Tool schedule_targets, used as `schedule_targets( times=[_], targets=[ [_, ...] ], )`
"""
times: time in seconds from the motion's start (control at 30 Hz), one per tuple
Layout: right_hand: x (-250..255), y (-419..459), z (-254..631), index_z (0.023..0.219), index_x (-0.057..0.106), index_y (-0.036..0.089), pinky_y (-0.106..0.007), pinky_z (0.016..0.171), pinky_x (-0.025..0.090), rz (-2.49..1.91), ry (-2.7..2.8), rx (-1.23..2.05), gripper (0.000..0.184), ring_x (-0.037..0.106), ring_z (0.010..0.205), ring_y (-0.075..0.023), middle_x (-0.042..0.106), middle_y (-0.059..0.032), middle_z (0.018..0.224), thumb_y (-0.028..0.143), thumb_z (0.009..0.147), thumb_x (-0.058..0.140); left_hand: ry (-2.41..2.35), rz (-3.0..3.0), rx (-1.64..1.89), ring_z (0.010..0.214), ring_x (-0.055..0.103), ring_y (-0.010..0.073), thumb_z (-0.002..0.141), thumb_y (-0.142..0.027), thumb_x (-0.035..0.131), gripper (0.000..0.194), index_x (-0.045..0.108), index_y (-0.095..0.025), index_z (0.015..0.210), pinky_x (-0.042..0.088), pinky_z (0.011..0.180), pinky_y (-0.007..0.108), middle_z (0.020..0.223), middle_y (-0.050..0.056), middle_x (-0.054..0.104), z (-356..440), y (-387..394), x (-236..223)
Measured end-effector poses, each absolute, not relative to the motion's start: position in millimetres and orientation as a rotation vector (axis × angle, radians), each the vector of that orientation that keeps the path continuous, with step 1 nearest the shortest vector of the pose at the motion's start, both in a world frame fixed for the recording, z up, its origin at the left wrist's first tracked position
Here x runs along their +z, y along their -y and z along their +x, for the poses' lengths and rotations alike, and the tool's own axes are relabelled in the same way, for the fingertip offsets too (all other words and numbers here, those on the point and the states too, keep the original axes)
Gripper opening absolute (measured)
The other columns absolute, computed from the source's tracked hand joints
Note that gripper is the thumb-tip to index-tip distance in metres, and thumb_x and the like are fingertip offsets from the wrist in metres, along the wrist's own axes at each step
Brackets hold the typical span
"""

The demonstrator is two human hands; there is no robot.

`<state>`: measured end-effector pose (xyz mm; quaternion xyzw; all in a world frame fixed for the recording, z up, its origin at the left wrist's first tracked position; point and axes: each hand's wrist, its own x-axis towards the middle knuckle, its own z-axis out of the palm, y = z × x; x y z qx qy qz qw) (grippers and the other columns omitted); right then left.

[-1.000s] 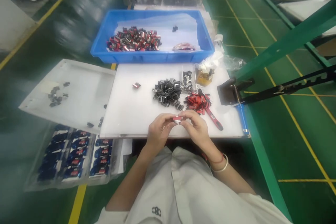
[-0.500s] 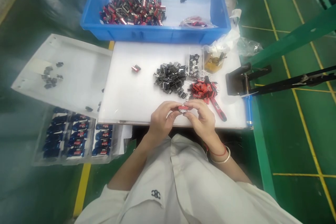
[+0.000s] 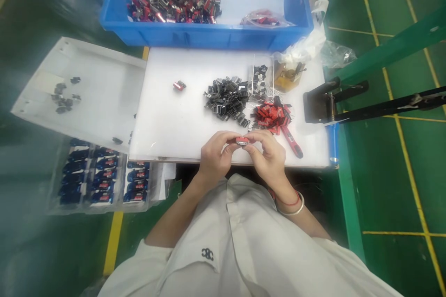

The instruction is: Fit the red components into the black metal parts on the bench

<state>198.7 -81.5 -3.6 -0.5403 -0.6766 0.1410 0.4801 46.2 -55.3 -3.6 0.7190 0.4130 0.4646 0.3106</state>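
Between the fingertips of both hands is a small red-and-black plastic part (image 3: 242, 141) with a pale metallic strip on its near side. My left hand (image 3: 216, 152) pinches its left end, and my right hand (image 3: 268, 154) pinches its right end, just above the table's front edge. Beyond the hands lies a heap of black plastic pieces (image 3: 227, 100). To its right is a pile of red pieces (image 3: 272, 116), with a red-handled tool (image 3: 291, 142) beside it. A single red-and-black part (image 3: 179, 85) rests on the white tabletop (image 3: 163, 125) to the left.
A blue bin (image 3: 209, 37) with many red-and-black parts stands at the back. Clear box (image 3: 259, 81) and amber container (image 3: 288, 76) sit back right, near a black metal bracket (image 3: 318, 102). Left are a white tray (image 3: 104, 83) and a clear case (image 3: 83, 204) of blue packages.
Both hands still pinch the red-and-black part, which seems slightly tilted compared with before. The camera view has shifted a little, so the bin and table sit higher in the picture.
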Motion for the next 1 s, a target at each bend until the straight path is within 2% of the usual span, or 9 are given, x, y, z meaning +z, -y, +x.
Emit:
schedule_targets(
  times=[0.53,0.8,1.0],
  targets=[
    [-11,84,194,0.093,0.067,0.022,-0.032,0.071,0.053,-1.376,1.555,0.504,0.011,0.061,0.075,-0.0172,0.068,-0.0027,0.083,0.031,0.094,0.061,-1.157,1.862,1.178,0.076,0.066,0.0121,0.091,-0.016,0.062,0.005,0.065,-0.019,0.092,0.054,0.072,0.025,0.087,0.002,0.073,46,58,-11],
    [-20,82,194,0.092,0.073,0.024,-0.031,0.071,0.057,-1.471,1.427,0.657,0.014,0.067,0.076,-0.0172,0.074,-0.0023,0.085,0.034,0.09,0.064,-1.225,1.694,1.086,0.083,0.07,0.0141,0.092,-0.025,0.062,0.008,0.067,-0.019,0.096,0.057,0.075,0.026,0.091,0.003,0.074,47,58,-16],
    [-25,82,194,0.092,0.078,0.026,-0.031,0.073,0.06,-1.456,1.33,0.669,0.012,0.071,0.077,-0.0173,0.077,-0.0022,0.086,0.031,0.086,0.069,-1.223,1.566,1.059,0.085,0.072,0.014,0.09,-0.025,0.065,0.01,0.069,-0.019,0.098,0.059,0.078,0.026,0.095,0.003,0.075,48,59,-19]
  ],
)
